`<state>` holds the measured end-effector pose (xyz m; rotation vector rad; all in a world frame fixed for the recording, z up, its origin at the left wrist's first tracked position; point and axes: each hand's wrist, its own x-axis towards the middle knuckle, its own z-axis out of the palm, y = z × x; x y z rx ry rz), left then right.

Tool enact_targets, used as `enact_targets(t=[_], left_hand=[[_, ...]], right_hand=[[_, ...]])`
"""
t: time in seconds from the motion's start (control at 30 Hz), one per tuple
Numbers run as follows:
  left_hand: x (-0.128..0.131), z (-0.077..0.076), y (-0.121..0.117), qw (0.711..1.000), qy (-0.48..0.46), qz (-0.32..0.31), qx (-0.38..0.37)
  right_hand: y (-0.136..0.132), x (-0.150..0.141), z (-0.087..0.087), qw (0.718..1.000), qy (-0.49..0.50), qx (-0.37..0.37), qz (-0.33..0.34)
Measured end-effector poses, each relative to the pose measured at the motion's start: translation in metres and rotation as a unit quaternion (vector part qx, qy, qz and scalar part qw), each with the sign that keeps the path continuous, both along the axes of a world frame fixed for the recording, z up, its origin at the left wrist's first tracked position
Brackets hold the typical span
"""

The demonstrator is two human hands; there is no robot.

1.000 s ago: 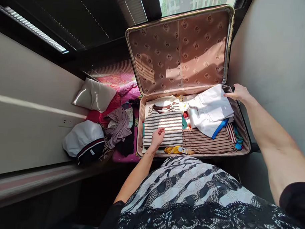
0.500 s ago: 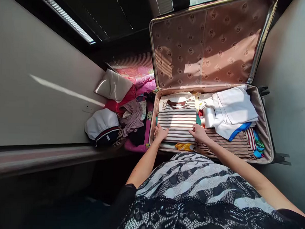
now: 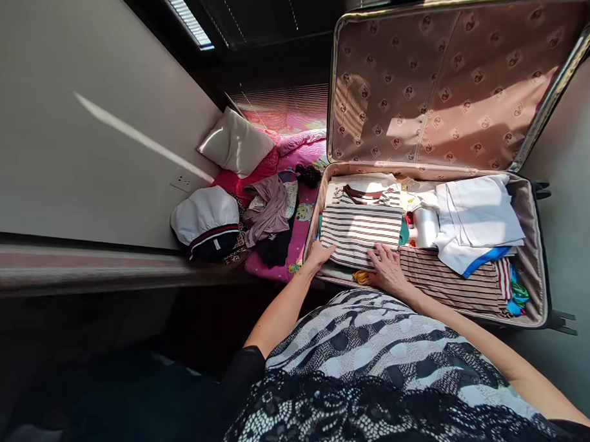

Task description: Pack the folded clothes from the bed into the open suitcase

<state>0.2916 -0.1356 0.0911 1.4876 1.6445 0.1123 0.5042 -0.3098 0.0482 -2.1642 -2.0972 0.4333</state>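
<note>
A folded white shirt with dark stripes and a brown collar (image 3: 361, 224) lies in the left part of an open suitcase (image 3: 547, 281). My left hand (image 3: 317, 257) is at its near left corner, thumb over the cloth and the other fingers partly hidden at the edge. My right hand (image 3: 386, 268) rests on the near right part of the shirt, its fingers spread and flat. Right of it lie brown striped clothing (image 3: 450, 281), a white roll-shaped item (image 3: 425, 228) and folded white clothing with a blue edge (image 3: 479, 211). Yellow cloth (image 3: 361, 277) shows below the shirt.
The suitcase lid (image 3: 439, 90) stands raised at the back. To the left are a pale cushion (image 3: 240, 142), a white and navy bag-like item (image 3: 205, 218) and mauve cloth (image 3: 271, 210) on pink bedding (image 3: 304, 231). Walls rise on both sides.
My right hand has gone from pinching the shirt's right edge to lying flat on its near part. My left hand stays at the left edge. The view has shifted, moving the suitcase rightward.
</note>
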Motion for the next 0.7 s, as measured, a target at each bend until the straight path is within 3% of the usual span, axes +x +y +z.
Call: enact_targets(t=[0.1,0.2,0.33,0.47,0.53,0.7], left_hand=[[0.001,0.002,0.003,0.999,-0.034,0.019,-0.01],[0.0,0.009,0.0,0.995,0.042,-0.042,0.076],[-0.004,0.019,-0.012,0.953,0.099,-0.22,0.184],[-0.002,0.02,-0.019,0.881,0.088,-0.432,0.169],[0.001,0.018,-0.019,0.87,0.081,-0.459,0.161],[-0.003,0.019,-0.007,0.877,0.076,-0.444,0.164]], right_hand=[[0.005,-0.01,-0.001,1.0,-0.015,-0.01,-0.007],[0.006,-0.016,-0.002,0.999,-0.034,-0.014,-0.011],[0.005,-0.016,0.001,0.998,-0.06,-0.007,-0.007],[0.005,-0.012,0.012,0.996,-0.093,0.005,-0.006],[0.006,-0.01,0.018,0.994,-0.11,0.01,0.001],[0.008,0.001,0.037,0.992,-0.116,0.043,0.028]])
